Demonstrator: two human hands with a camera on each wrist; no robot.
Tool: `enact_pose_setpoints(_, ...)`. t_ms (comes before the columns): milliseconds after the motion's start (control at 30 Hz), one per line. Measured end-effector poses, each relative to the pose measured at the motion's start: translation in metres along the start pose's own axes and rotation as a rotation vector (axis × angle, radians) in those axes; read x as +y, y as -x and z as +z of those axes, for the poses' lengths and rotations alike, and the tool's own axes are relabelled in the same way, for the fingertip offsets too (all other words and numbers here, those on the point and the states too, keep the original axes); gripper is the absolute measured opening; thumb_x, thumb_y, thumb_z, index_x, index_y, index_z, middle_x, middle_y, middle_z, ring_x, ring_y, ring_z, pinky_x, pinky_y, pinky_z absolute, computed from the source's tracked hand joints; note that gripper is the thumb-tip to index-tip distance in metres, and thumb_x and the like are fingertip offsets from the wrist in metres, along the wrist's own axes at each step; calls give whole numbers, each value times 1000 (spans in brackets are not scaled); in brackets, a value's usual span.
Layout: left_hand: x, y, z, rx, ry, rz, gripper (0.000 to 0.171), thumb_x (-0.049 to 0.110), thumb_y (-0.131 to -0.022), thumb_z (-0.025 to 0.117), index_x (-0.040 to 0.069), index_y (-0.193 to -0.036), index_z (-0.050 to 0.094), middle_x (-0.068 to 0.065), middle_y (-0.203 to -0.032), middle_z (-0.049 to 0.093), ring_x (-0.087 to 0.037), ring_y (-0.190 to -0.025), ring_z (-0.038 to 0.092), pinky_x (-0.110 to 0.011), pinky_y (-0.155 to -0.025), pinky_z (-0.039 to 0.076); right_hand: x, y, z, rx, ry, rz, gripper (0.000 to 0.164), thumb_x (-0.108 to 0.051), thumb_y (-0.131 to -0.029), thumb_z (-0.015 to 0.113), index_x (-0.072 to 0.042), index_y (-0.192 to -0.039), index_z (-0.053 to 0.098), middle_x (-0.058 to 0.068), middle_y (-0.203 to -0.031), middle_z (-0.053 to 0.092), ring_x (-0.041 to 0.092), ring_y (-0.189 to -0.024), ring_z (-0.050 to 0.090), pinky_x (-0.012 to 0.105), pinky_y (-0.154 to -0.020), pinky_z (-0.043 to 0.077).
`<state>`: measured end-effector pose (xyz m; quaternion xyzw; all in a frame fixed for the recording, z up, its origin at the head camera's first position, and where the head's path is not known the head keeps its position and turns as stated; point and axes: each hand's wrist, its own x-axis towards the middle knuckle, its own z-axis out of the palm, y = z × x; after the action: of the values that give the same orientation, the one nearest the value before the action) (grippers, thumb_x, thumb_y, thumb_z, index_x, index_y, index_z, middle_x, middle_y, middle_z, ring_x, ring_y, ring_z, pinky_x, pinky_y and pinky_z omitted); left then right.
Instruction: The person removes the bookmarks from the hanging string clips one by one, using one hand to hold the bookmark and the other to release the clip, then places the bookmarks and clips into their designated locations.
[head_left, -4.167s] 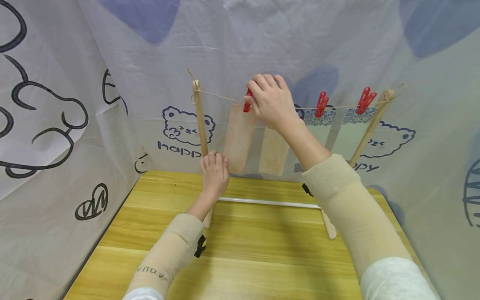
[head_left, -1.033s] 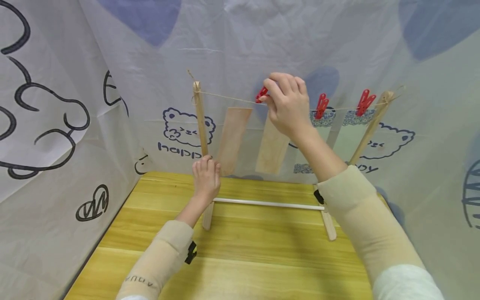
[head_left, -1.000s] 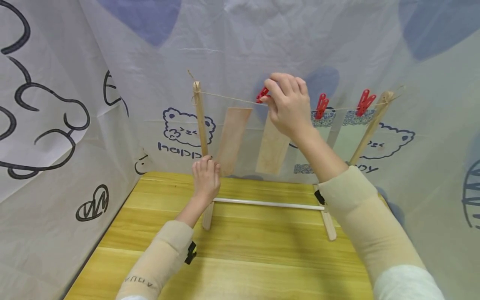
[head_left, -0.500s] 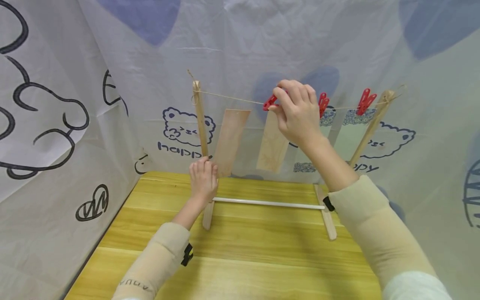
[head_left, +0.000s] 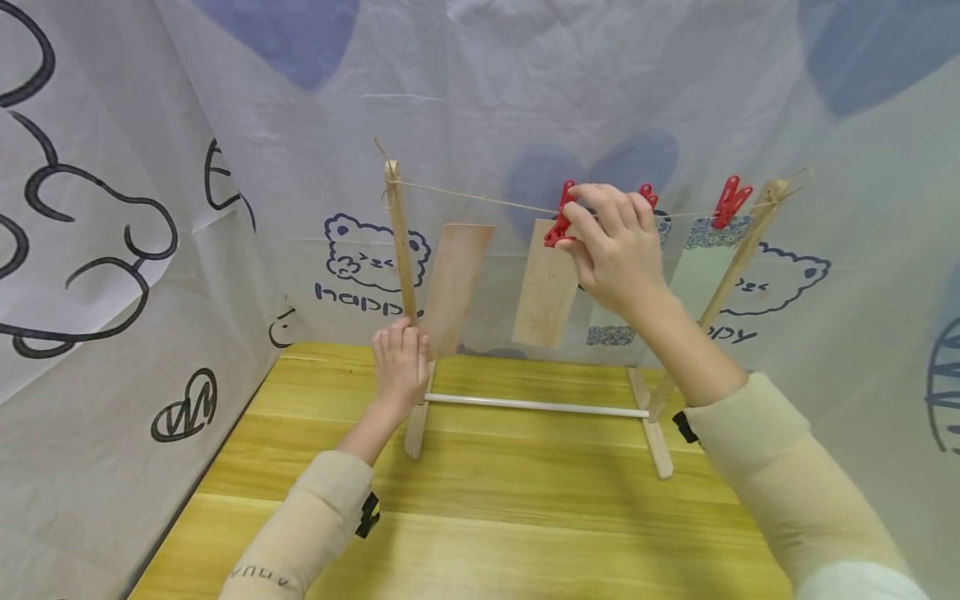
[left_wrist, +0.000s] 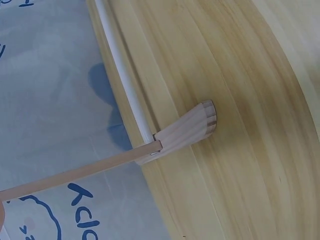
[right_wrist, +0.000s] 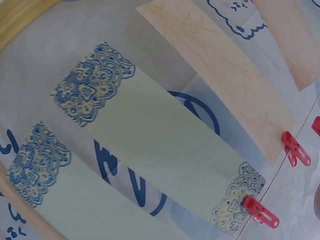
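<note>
My left hand [head_left: 401, 358] grips a pinkish, bookmark-shaped card [head_left: 461, 283] near its lower left edge. That card leans left, its top edge below the string [head_left: 472, 196] with no clip on it. In my right hand [head_left: 618, 250] a small red clothespin [head_left: 555, 236] is pinched between thumb and fingertips, just in front of a beige card [head_left: 543, 292]. The beige card hangs from the string by its own red clothespin [right_wrist: 296, 147]. Pale green cards [right_wrist: 150, 130] with blue lace-patterned ends hang further right, clipped by red clothespins [head_left: 726, 204].
A wooden stand carries the string between its left post [head_left: 401, 242] and right post [head_left: 738, 258]. A white rod [head_left: 536, 406] joins its feet [head_left: 657, 446] low over the wood-grain table [head_left: 525, 517]. A printed cloth [head_left: 480, 100] hangs behind.
The clothespin at the pinkish card has come off in my right hand, which has moved right and slightly down. My left hand has drifted left, and the card with it.
</note>
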<state>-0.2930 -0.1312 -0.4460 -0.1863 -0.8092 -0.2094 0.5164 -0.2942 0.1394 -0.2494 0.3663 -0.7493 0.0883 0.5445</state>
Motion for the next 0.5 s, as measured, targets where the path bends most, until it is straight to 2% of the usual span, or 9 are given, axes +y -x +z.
enact_pose_setpoints(300,-4,4,-4,4,-7,-1,38,30,-100,24,1,-82,40,-19,-97,44,-30,-80,37,-45,-76,30,3,16,-5,-30,2,-8,35,-36,-95,44,-5,-105,55,12,-119,51,30,-112,44,46,-90,31)
enact_pose_setpoints(500,-6,8,-7,9,-3,-13,38,30,-100,25,1,-81,41,-18,-95,43,-31,-78,37,-45,-75,31,4,28,-8,-52,2,-5,39,-38,-95,41,-4,-108,56,13,-120,50,31,-113,44,47,-90,32)
